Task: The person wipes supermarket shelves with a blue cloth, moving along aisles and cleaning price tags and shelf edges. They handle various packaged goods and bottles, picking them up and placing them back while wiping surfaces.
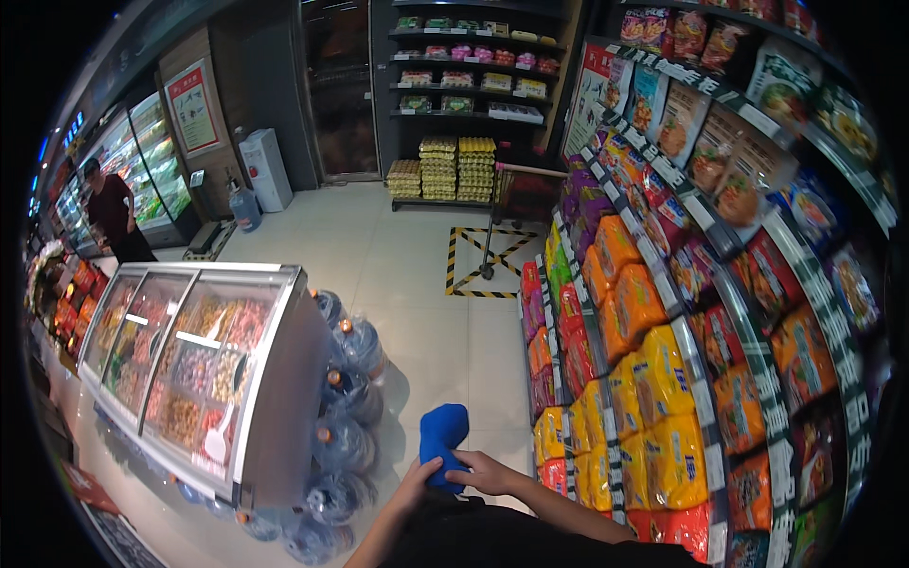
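Note:
Both of my hands are in front of my body at the lower middle of the head view, holding a blue cloth-like bundle point(444, 444). My left hand point(420, 474) grips its lower left side. From the right, my right hand point(486, 472) presses its fingers against the lower part. The bundle's upper end sticks up above my fingers and bends to the right. Its exact kind cannot be told.
A glass-topped chest freezer point(284, 369) with scoops stands left, large water bottles point(344, 447) beside it. Shelves of packaged noodles point(664, 454) line the right. Ahead are a shopping cart point(529, 170), egg trays point(438, 167) and a floor marking point(454, 259). A person point(110, 213) stands far left.

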Available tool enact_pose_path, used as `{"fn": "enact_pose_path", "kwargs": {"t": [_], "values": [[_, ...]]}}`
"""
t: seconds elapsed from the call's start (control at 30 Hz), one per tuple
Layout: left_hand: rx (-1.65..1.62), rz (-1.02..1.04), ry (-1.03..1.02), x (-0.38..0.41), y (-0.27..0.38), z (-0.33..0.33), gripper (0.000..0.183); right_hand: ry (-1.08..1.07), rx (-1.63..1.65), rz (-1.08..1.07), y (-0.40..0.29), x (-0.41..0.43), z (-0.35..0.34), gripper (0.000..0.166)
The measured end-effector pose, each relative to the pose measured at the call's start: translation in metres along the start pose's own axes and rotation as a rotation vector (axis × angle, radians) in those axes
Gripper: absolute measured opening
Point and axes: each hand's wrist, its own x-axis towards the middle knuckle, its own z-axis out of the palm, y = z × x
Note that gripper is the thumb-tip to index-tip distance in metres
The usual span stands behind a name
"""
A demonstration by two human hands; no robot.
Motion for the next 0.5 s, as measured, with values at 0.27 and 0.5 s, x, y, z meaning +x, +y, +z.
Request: {"fn": "enact_pose_path", "kwargs": {"t": [0.27, 0.5], "values": [[0.486, -0.029, -0.198, 0.209, 0.137, -0.001, 0.039, 0.162, -0.341, 0.038, -0.030, 0.121, -0.165, 0.036], [0.419, 0.045, -0.154, 0.387, 0.209, 0.020, 0.035, 0.228, -0.245, -0.031, 0.001, 0.238, -0.303, 0.031]]}}
